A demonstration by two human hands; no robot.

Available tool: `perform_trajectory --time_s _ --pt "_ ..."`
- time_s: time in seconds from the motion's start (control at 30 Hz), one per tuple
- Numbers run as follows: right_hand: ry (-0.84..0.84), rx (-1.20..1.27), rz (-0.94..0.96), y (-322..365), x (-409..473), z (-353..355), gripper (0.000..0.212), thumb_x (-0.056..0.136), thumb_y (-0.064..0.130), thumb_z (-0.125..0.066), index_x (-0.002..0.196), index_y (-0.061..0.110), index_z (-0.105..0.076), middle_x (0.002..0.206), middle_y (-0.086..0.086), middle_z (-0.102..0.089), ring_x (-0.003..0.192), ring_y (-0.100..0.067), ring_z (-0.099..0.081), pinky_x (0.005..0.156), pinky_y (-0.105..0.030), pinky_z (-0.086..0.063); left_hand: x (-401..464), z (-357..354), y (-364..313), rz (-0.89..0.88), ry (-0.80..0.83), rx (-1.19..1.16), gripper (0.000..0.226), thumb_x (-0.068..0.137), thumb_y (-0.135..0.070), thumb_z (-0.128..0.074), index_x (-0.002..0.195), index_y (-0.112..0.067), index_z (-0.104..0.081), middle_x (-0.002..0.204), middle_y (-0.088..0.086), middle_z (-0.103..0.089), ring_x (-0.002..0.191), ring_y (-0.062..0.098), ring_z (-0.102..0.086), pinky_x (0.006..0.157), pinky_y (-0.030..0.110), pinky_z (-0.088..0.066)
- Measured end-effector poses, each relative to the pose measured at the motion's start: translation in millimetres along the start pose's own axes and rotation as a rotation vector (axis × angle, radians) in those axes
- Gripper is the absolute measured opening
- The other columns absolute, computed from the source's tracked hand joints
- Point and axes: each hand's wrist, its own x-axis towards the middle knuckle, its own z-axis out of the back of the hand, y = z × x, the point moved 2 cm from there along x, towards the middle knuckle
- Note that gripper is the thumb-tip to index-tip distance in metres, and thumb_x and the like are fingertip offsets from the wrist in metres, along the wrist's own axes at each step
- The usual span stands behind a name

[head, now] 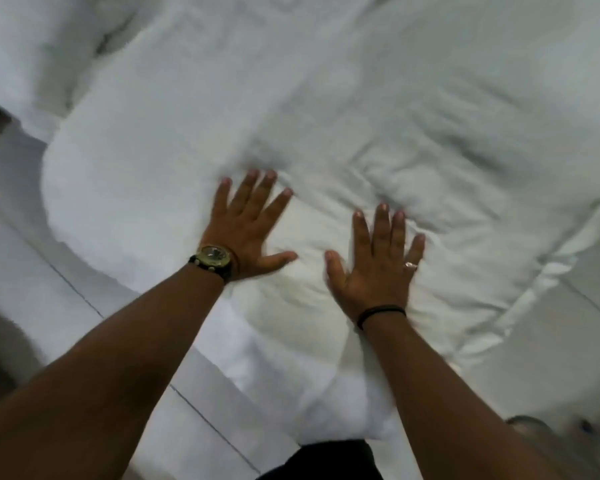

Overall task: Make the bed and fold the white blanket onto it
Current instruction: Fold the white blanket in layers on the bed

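Observation:
A thick white blanket lies rumpled across the bed and fills most of the view, its rounded near edge hanging toward me. My left hand, with a watch on the wrist, lies flat on it with fingers spread. My right hand, wearing a ring and a dark wristband, presses flat on the blanket just to the right. Both palms face down and hold nothing. The view is blurred by motion.
Pale tiled floor shows at the left and lower left, and again at the right. More white bedding is bunched at the upper left. A dark edge sits at the far left.

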Motion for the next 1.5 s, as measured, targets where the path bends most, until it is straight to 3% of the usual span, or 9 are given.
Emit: perform_trajectory --time_s 0.5,0.73,0.83,1.0,1.13,1.2,1.37,1.43,1.5 --pt "-0.055 -0.053 -0.108 5.5 0.3 -9.4 0.083 0.087 0.065 -0.042 0.148 0.01 -0.038 0.158 -0.017 -0.028 0.147 -0.036 -0.022 0.116 -0.062 -0.012 7.0 -30.6 10.2 -0.075 -0.031 -0.194 0.107 0.074 -0.084 -0.037 0.157 -0.022 -0.006 0.163 0.011 0.001 0.151 0.032 0.008 0.116 0.059 0.007" --pt "0.131 0.025 -1.137 35.2 -114.3 14.9 0.089 0.085 0.077 -0.016 0.156 0.023 -0.008 0.165 -0.005 0.002 0.151 -0.025 0.002 0.118 -0.058 -0.008 1.5 2.9 63.3 -0.447 0.077 -0.202 0.094 0.083 -0.076 -0.036 0.157 -0.023 -0.014 0.165 0.01 -0.003 0.152 0.03 0.001 0.12 0.056 -0.004" --pt "0.05 0.263 -1.371 80.6 -160.4 28.7 0.094 0.082 0.081 -0.034 0.155 0.028 -0.006 0.165 -0.004 -0.004 0.149 -0.031 -0.011 0.114 -0.059 -0.02 -0.3 6.8 150.2 -0.522 0.078 -0.155 0.091 0.083 -0.075 -0.035 0.154 -0.019 -0.027 0.163 0.011 -0.017 0.15 0.027 -0.014 0.119 0.046 -0.018" --pt "-0.135 0.781 -1.685 126.3 -214.1 26.4 0.092 0.068 0.069 -0.072 0.136 0.012 -0.045 0.136 -0.015 -0.055 0.122 -0.035 -0.053 0.099 -0.038 -0.042 -40.4 23.2 272.4 -0.193 0.148 -0.121 0.108 0.075 -0.084 -0.03 0.153 -0.009 -0.027 0.161 0.015 -0.021 0.149 0.032 -0.018 0.119 0.046 -0.016" --pt "-0.315 1.013 -1.644 116.7 -227.7 24.6 0.116 0.068 0.052 -0.081 0.154 0.012 -0.014 0.155 -0.013 -0.035 0.137 -0.029 -0.04 0.113 -0.042 -0.034 -81.5 31.2 286.8 0.347 0.074 -0.349 0.119 0.064 -0.082 -0.063 0.15 -0.01 -0.023 0.153 0.017 -0.033 0.14 0.037 -0.033 0.109 0.057 -0.034" --pt "-0.332 1.104 -1.561 108.7 -226.1 26.5 0.114 0.057 0.057 -0.083 0.148 0.008 -0.035 0.144 -0.013 -0.05 0.123 -0.026 -0.053 0.105 -0.04 -0.042 -87.2 24.8 291.3 0.639 0.081 -0.748 0.109 0.064 -0.068 -0.076 0.144 -0.01 -0.032 0.144 0.015 -0.045 0.132 0.037 -0.045 0.106 0.052 -0.042" --pt "-0.338 1.131 -1.493 109.9 -239.9 34.9 0.066 0.076 0.04 -0.08 0.129 0.006 -0.06 0.123 -0.009 -0.065 0.1 -0.024 -0.06 0.089 -0.031 -0.046 -101.7 58.2 281.0 0.417 0.121 -1.011 0.03 0.085 -0.03 -0.074 0.11 -0.016 -0.064 0.1 0.0 -0.069 0.09 0.015 -0.066 0.079 0.033 -0.055" --pt "-0.326 1.156 -1.463 121.7 -244.3 41.3 0.07 0.07 0.044 -0.081 0.127 0.007 -0.062 0.124 -0.011 -0.065 0.1 -0.024 -0.06 0.091 -0.033 -0.046 -106.7 75.7 301.0 0.353 0.069 -0.954 0.029 0.083 -0.034 -0.076 0.105 -0.019 -0.065 0.091 -0.004 -0.068 0.078 0.007 -0.063 0.066 0.024 -0.05" --pt "-0.295 1.2 -1.432 133.9 -244.6 42.7 0.093 0.046 0.061 -0.086 0.122 0.011 -0.065 0.119 -0.009 -0.068 0.102 -0.026 -0.065 0.096 -0.039 -0.049 -109.6 82.9 335.2 0.378 0.079 -0.765 0.052 0.075 -0.054 -0.077 0.106 -0.014 -0.063 0.095 0.005 -0.066 0.079 0.02 -0.061 0.065 0.031 -0.047"
